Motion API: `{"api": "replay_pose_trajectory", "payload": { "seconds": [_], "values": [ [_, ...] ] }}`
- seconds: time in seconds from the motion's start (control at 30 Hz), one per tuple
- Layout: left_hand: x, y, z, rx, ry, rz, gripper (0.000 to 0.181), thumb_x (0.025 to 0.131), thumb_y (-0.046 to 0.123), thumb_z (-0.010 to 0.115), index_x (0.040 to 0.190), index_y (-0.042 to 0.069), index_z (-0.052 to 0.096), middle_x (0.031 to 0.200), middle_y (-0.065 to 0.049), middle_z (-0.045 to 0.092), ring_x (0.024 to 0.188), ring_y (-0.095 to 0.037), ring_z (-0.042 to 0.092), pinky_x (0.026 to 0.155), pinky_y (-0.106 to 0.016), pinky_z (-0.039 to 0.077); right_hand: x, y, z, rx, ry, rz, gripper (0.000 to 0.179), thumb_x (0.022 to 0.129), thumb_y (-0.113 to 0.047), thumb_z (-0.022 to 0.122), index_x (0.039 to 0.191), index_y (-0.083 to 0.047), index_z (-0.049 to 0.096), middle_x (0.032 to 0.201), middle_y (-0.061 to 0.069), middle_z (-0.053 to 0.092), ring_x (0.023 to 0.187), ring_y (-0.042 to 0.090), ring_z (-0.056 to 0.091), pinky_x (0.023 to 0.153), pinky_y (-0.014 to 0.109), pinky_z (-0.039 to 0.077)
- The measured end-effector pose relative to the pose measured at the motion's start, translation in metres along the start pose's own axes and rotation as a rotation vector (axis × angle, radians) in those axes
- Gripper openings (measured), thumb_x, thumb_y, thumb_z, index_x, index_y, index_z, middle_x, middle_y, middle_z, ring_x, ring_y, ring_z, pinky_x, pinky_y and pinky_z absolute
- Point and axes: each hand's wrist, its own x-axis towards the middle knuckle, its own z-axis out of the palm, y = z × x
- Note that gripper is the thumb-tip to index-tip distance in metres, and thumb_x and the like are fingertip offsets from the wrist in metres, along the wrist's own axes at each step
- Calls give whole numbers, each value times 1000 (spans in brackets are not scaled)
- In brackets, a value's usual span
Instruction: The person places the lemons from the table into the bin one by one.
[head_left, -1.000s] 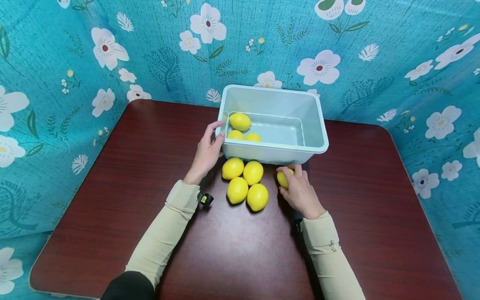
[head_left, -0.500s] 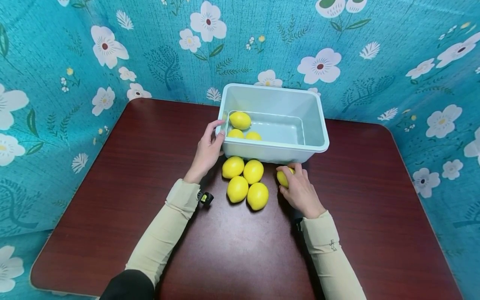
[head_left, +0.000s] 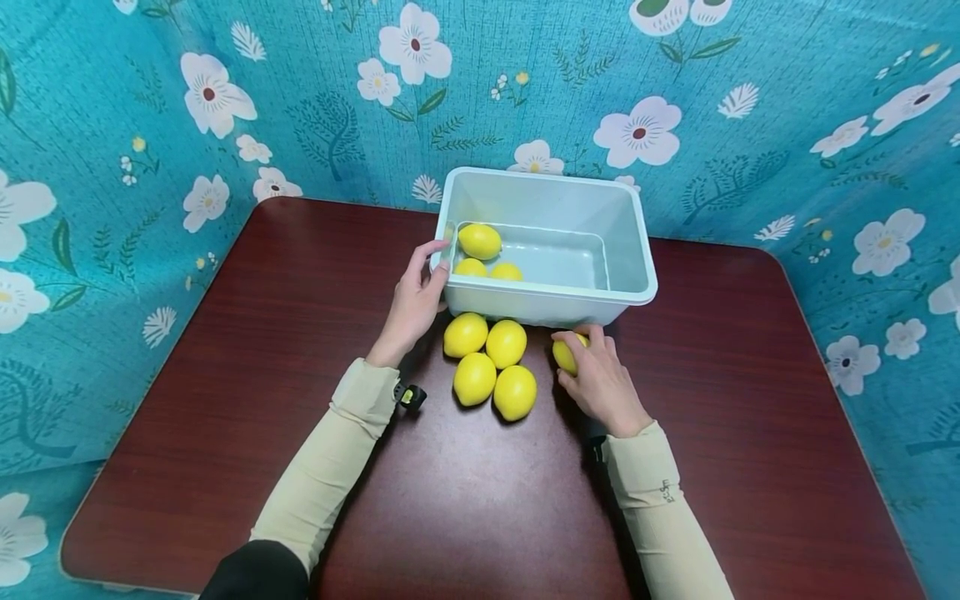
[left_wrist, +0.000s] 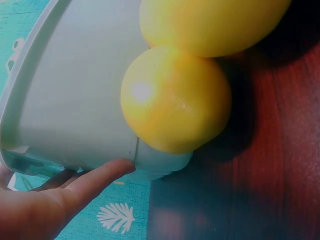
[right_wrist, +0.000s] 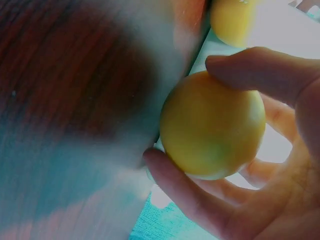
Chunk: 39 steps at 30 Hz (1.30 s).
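Four lemons (head_left: 475, 380) bunch together on a dark red table (head_left: 450, 508); beside them, a person's right hand (head_left: 600, 387) has its grip curled around another lemon (head_left: 564, 357), just in front of a pale box (head_left: 555, 313). The left hand (head_left: 411, 304), grip loosely spread, touches the box's left end. Three lemons (head_left: 480, 242) lie inside, before floral blue cloth (head_left: 495, 108).

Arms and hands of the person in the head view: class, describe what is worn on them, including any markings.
The left hand and right hand are ungloved. Pale beige sleeves cover both forearms; black material shows near the left elbow. The right sleeve bears a small dark marking, unreadable. A black wrist device with a yellow-green patch shows on the left.
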Motion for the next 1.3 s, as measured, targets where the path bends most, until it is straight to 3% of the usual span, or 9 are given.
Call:
{"api": "replay_pose_trajectory", "payload": {
  "seconds": [0.13, 0.4, 0.7, 0.97, 1.3],
  "values": [
    [0, 1, 0, -4, -1, -2, 38, 101, 39, 44, 138, 35, 42, 80, -3, 31, 95, -43, 48, 82, -57, 54, 1, -1, -2, -14, 2, 6, 49, 85, -16, 69, 131, -17, 54, 133, 18, 40, 107, 38, 44, 57, 49, 50],
    [-1, 1, 0, 2, -7, -4, 38, 102, 37, 44, 139, 34, 41, 83, -4, 33, 92, -36, 48, 83, -53, 56, 0, -1, -3, -14, 18, 19, 49, 84, -19, 69, 131, -19, 55, 133, 16, 41, 106, 36, 44, 52, 44, 47],
    [-1, 1, 1, 5, -3, -2, 42, 102, 37, 44, 142, 26, 39, 95, -10, 44, 98, -32, 52, 82, -54, 55, -2, 0, -2, 5, 59, -3, 49, 81, -20, 67, 129, -20, 57, 130, 14, 44, 102, 34, 45, 46, 35, 39],
    [-1, 1, 1, 16, -3, 2, 42, 102, 38, 44, 142, 27, 39, 125, -12, 50, 103, -26, 53, 82, -54, 56, -3, -6, -7, 25, 70, -18, 49, 80, -21, 68, 128, -21, 59, 129, 13, 44, 103, 34, 45, 47, 36, 40],
    [-1, 3, 0, 5, -11, -6, 43, 102, 36, 44, 143, 25, 39, 124, -14, 49, 103, -27, 53, 83, -55, 55, -4, -9, -11, 29, 79, -11, 49, 80, -23, 68, 128, -20, 59, 127, 13, 45, 102, 34, 44, 48, 35, 40]
  ]
}}
